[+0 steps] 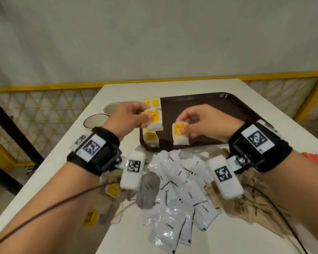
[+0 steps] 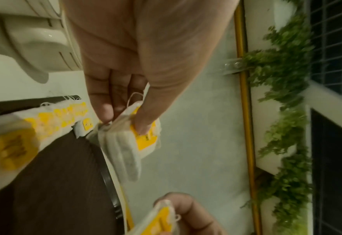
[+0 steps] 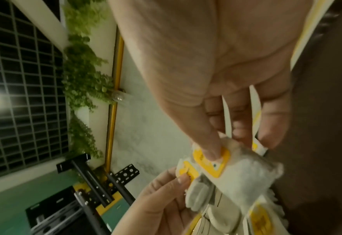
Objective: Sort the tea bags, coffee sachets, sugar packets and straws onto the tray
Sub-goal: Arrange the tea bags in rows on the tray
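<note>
Two round cream cups with dark brown rims (image 1: 101,119) stand on the white desk (image 1: 66,143) left of the tray, partly hidden behind the left hand (image 1: 130,116). Near the person, a loose heap of white foil sachets printed "Coffee" (image 1: 174,195) lies between the forearms, with crumpled brown paper packets (image 1: 246,204) at its right and a few yellow-tagged tea bags (image 1: 112,189) at its left, under the left wrist. Black wrist bands with white coded markers (image 1: 92,146) cover part of that heap.

The dark brown rectangular plastic tray (image 1: 218,110) sits at the far middle of the desk. A row of white tea bags with yellow tags (image 1: 151,104) lies along its left edge. The left hand's grip pinches a small bunch of white tea bags with a yellow tag (image 1: 154,121) between thumb and fingertips, above the tray's left edge. The right hand (image 1: 204,123) pinches a single white tea bag with a yellow tag (image 1: 180,134) by its tag, thumb on top, above the near part of the tray.

Beyond the desk run a yellow-framed mesh fence (image 1: 44,99) and a pale grey wall (image 1: 154,33). The wrist views show green hanging foliage (image 2: 282,95) and a dark gridded window (image 3: 21,95).
</note>
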`<action>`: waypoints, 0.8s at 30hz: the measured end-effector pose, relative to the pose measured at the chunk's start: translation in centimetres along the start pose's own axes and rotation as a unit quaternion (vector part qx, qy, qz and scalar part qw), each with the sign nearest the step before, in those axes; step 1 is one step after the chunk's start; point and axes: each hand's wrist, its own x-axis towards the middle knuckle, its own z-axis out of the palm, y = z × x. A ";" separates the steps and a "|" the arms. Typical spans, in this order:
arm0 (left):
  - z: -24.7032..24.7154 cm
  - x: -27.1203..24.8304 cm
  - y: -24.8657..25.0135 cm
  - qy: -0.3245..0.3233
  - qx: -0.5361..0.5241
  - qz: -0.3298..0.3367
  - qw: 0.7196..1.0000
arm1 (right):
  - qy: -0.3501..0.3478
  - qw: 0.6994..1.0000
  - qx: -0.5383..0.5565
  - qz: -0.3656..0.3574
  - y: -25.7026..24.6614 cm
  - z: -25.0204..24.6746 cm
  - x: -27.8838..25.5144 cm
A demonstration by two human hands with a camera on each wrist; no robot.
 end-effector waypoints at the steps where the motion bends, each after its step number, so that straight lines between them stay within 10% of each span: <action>1: -0.2 1.3 0.4 -0.012 0.011 -0.009 1.000 | 0.001 1.000 -0.007 -0.007 -0.5 -0.5 1.0; 10: 0.8 12.6 0.3 -0.077 0.189 -0.089 0.975 | -0.020 0.989 -0.140 -0.052 0.7 -2.1 9.4; 24: 1.6 17.8 -0.4 -0.122 0.334 -0.086 0.931 | -0.063 0.997 -0.034 0.034 2.1 -3.1 18.7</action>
